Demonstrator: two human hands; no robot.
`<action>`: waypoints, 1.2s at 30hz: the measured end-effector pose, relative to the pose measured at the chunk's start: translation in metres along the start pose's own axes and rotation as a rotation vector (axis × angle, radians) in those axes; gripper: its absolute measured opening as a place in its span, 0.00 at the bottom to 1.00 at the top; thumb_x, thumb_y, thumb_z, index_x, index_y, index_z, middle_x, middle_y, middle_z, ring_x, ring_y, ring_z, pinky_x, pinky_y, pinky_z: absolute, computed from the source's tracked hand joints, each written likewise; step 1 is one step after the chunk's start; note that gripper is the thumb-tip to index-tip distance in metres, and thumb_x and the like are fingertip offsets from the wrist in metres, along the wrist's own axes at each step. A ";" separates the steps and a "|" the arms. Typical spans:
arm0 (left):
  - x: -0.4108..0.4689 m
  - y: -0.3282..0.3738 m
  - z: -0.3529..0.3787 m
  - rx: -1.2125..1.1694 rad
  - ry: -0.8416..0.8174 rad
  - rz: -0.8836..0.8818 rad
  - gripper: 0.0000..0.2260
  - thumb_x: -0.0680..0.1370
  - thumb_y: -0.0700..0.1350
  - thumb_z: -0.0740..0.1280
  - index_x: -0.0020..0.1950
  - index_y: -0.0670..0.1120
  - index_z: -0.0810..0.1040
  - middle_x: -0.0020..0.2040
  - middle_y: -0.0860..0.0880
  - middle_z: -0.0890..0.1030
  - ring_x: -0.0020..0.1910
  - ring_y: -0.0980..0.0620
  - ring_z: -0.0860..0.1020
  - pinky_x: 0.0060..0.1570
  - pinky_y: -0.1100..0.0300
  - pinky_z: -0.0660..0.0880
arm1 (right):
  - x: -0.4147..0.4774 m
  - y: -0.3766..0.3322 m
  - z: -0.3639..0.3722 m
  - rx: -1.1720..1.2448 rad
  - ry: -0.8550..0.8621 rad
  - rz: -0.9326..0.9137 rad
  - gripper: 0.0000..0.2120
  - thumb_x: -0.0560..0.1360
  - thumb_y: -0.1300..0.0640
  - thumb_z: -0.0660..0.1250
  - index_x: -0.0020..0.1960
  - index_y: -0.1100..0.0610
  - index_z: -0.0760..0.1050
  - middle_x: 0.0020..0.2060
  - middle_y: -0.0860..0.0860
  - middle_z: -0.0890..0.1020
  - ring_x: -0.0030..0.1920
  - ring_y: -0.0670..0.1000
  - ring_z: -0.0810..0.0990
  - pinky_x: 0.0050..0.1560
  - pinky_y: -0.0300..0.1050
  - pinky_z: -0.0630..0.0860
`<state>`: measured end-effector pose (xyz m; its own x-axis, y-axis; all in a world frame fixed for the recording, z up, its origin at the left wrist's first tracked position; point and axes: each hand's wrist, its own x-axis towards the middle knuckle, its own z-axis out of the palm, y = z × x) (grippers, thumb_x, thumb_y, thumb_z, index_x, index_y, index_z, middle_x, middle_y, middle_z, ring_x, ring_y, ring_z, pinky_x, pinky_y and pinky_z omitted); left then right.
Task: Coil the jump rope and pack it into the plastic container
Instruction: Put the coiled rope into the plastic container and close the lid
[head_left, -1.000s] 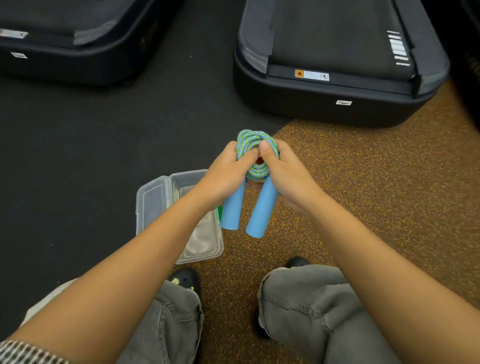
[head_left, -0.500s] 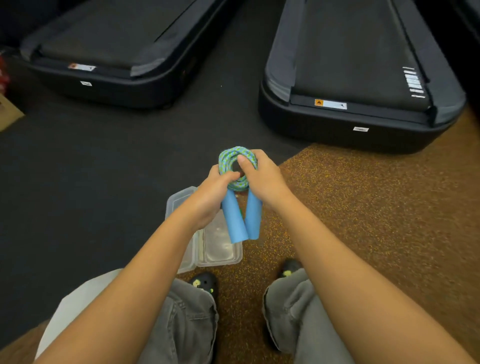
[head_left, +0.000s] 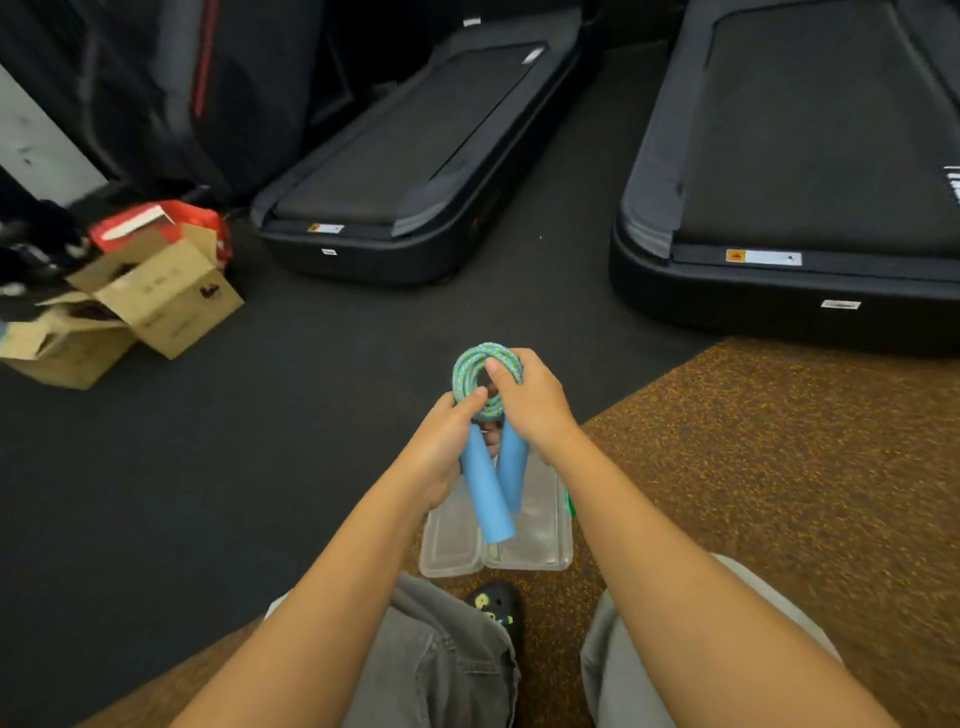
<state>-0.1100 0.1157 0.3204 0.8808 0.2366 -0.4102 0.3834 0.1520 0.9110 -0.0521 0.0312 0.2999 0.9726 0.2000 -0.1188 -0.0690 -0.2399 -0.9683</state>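
The jump rope (head_left: 470, 371) is a tight coil of blue-green braided cord with two light blue foam handles (head_left: 488, 491) hanging down from it. My left hand (head_left: 441, 441) grips the lower part of the coil and the top of the left handle. My right hand (head_left: 535, 402) holds the coil's right side, thumb pressed across its middle. Both hands keep the rope in the air above the clear plastic container (head_left: 452, 545), which lies open on the floor with its lid hinged flat beside it. The handles hide part of the container.
Two black treadmills (head_left: 415, 171) (head_left: 810, 182) stand ahead. Open cardboard boxes (head_left: 150, 291) and a red bag (head_left: 171, 218) lie at the left. The floor is black mat (head_left: 260, 415) at left and brown speckled rubber (head_left: 753, 441) at right. My knees and a black shoe (head_left: 496, 605) are below.
The view has swung left and up, bringing the boxes into sight. The coiled rope now hangs directly over the container; my hands keep the same hold.
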 end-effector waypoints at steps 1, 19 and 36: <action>-0.003 0.002 -0.002 0.003 0.023 0.004 0.07 0.81 0.45 0.58 0.44 0.47 0.72 0.34 0.48 0.77 0.24 0.58 0.74 0.30 0.65 0.75 | -0.002 -0.002 0.003 0.008 -0.009 -0.003 0.13 0.78 0.53 0.60 0.59 0.58 0.72 0.53 0.56 0.81 0.54 0.54 0.78 0.45 0.38 0.66; 0.004 -0.028 0.003 0.116 -0.017 -0.072 0.09 0.80 0.46 0.60 0.46 0.43 0.76 0.34 0.47 0.77 0.30 0.54 0.73 0.33 0.62 0.75 | -0.009 0.033 -0.008 -0.121 0.012 0.117 0.16 0.79 0.52 0.58 0.61 0.61 0.71 0.58 0.58 0.79 0.59 0.57 0.76 0.50 0.42 0.68; 0.133 -0.154 -0.021 -0.040 0.038 -0.365 0.09 0.79 0.46 0.62 0.43 0.43 0.76 0.34 0.45 0.77 0.30 0.52 0.74 0.35 0.61 0.73 | 0.059 0.171 0.050 -0.243 -0.012 0.441 0.18 0.78 0.51 0.60 0.62 0.63 0.71 0.58 0.62 0.78 0.58 0.60 0.77 0.57 0.49 0.73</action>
<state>-0.0578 0.1439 0.1241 0.6766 0.1950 -0.7100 0.6590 0.2699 0.7021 -0.0171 0.0492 0.1166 0.8597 0.0404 -0.5092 -0.4178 -0.5177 -0.7466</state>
